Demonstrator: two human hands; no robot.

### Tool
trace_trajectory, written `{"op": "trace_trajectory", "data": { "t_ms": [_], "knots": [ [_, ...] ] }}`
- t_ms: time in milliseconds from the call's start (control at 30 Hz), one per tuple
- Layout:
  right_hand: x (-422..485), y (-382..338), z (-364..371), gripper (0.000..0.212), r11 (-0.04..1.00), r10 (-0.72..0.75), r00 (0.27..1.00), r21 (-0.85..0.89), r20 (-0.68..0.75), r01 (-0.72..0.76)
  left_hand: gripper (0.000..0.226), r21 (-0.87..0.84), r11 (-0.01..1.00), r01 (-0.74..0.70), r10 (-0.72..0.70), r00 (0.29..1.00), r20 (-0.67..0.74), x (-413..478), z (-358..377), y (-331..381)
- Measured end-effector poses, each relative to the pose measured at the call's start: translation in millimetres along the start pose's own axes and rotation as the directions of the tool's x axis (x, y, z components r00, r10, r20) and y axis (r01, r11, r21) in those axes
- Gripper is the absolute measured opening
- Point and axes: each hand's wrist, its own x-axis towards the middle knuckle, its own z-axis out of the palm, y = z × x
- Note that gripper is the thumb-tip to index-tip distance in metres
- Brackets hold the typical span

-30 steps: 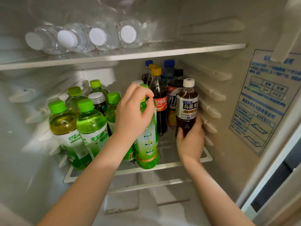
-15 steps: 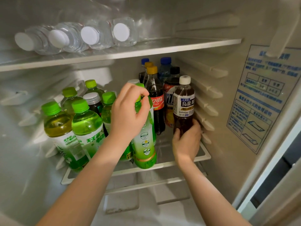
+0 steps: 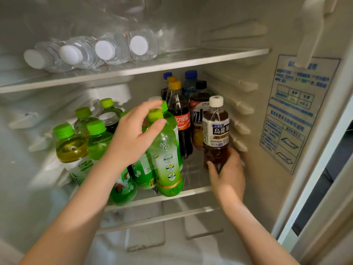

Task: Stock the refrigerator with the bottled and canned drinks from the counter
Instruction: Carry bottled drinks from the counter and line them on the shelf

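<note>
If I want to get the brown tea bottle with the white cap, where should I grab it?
Probably round its labelled middle, coming from the front. The brown tea bottle is upright, with other drinks close behind it and the ribbed fridge wall on its right. The right hand grips its lower part from the front.

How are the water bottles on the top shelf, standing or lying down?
Lying down: the water bottles rest on their sides, white caps facing out.

Green tea bottle [image 3: 166, 159] at shelf [image 3: 193, 191] front edge; brown oolong bottle [image 3: 215, 131], white cap, upright at right.
</note>
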Motion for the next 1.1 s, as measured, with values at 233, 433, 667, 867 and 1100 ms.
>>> {"op": "trace_trajectory", "data": {
  "t_ms": [233, 433, 667, 867, 1100],
  "knots": [
    [-10, 8, -13, 0.064, 0.997, -0.017, 1.0, 0.078, 0.014, 0.016, 0.049, -0.072, 0.989, 0.129, -0.108, 0.965, 0.24, 14, -29, 5],
    [-11, 9, -12, 0.061, 0.994, -0.024, 1.0, 0.109, 0.0, 0.024, 0.037, 0.182, 0.981, 0.068, -0.086, 0.992, 0.091, 23, -17, 17],
    [-11, 11, -12, 0.06, 0.995, -0.033, 0.999, 0.1, 0.016, 0.031, 0.033, 0.222, 0.974, 0.045, -0.063, 0.995, 0.074, 20, -6, 20],
    [-12, 11, -20, 0.064, 0.993, -0.059, 0.998, 0.107, 0.03, 0.056, 0.033, 0.213, 0.977, -0.02, 0.006, 0.998, 0.063, 23, 2, 30],
    [-22, 13, -28, 0.062, 0.977, -0.089, 0.995, 0.191, -0.038, 0.095, 0.038, 0.197, 0.978, -0.063, 0.056, 0.998, 0.042, 50, 48, 50]
  ]
}}
